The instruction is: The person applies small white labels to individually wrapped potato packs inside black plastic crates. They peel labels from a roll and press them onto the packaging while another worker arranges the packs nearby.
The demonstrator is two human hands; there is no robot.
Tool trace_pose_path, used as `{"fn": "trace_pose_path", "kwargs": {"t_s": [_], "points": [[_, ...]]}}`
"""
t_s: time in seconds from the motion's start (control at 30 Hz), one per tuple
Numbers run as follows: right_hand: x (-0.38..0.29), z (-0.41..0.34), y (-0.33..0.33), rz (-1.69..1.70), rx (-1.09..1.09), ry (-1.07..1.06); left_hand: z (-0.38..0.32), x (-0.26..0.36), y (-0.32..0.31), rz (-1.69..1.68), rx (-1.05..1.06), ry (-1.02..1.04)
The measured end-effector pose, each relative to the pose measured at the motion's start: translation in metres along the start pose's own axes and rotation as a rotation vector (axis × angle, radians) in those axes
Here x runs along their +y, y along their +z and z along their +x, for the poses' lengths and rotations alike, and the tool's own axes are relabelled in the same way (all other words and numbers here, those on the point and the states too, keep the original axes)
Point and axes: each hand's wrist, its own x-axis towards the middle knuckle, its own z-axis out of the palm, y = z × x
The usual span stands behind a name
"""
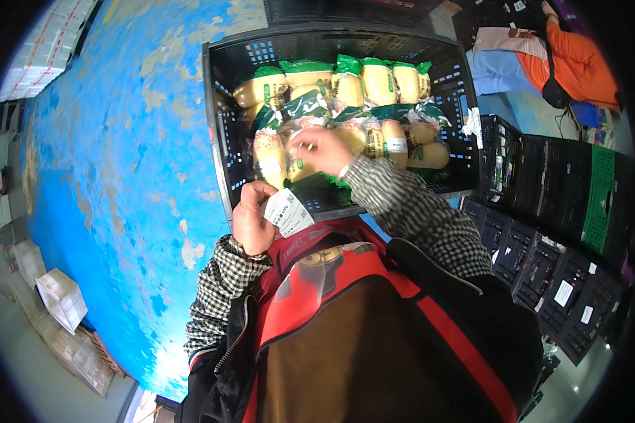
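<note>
My left hand (255, 219) holds a small sheet of white printed labels (291, 214) between thumb and fingers, just outside the near wall of a black plastic crate (338, 210). Inside the crate lie two rows of pale yellow produce in clear bags with green printing. Over the near row is my right hand (320, 150), blurred, its fingers bent; whether it holds anything cannot be told. White labels show on a bagged piece (270, 153) at the near left and on another bagged piece (396, 143) right of the hand.
Stacked black crates (555, 185), one with a green side (598, 198), stand at the right. A person in an orange top (582, 69) is at the upper right. White boxes (45, 47) stand at the upper left, and a white foam box (62, 300) at the lower left.
</note>
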Motion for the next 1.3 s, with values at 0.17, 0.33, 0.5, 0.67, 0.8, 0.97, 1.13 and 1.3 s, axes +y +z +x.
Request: {"fn": "trace_pose_path", "kwargs": {"t_s": [0.17,0.33,0.5,0.67,0.8,0.97,1.13,1.3], "points": [[-0.054,-0.06,-0.009,0.807,-0.253,0.302,0.004,0.024,0.019,0.118,-0.042,0.04],[-0.064,-0.086,-0.058,0.544,0.284,0.158,0.014,0.057,0.039,0.435,-0.132,0.118],[-0.005,-0.108,-0.217,-0.257,0.745,0.355,0.023,0.064,0.037,0.571,-0.122,0.383],[0.099,-0.124,-0.258,-0.671,0.514,0.437,0.017,0.053,0.03,0.671,-0.163,0.39],[0.143,-0.11,-0.232,-0.922,0.32,0.55,0.014,0.053,0.027,0.879,-0.169,0.582],[0.12,-0.102,-0.222,-0.919,0.162,0.649,0.006,0.054,0.023,0.653,-0.146,0.457],[0.116,-0.098,-0.215,-1.222,0.131,0.347,-0.001,0.048,0.018,0.534,-0.224,0.132],[0.12,-0.091,-0.214,-1.098,0.066,0.511,-0.007,0.054,0.027,0.175,-0.073,-0.048]]}}
